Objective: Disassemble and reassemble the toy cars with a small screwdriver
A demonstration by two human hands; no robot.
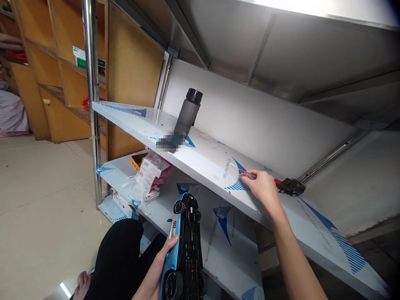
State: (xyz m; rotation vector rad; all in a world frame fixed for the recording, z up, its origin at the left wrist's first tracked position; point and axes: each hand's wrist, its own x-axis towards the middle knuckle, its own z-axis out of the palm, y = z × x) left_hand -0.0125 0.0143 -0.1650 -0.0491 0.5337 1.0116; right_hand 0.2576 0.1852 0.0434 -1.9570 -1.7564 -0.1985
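A blue toy car [187, 246] is gripped in my left hand [159, 262], its black underside with wheels turned toward me. My thumb lies along its blue side, and the other fingers are hidden. Over the upper shelf, my right hand [261, 187] is closed around the handle of a small screwdriver [248, 175], whose thin shaft points left. Just right of that hand, a dark toy vehicle [290, 187] with a red part stands on the shelf. Farther left on the same shelf is a dark grey bottle [187, 112] with a black lid.
The metal shelf [212, 166] carries blue-printed protective film. A blurred dark object [171, 141] lies by the bottle. Below, stacked boxes [153, 171] in plastic sit on the lower shelf [200, 212]. A metal post [91, 83] rises at left, with wooden cabinets [62, 96] beyond.
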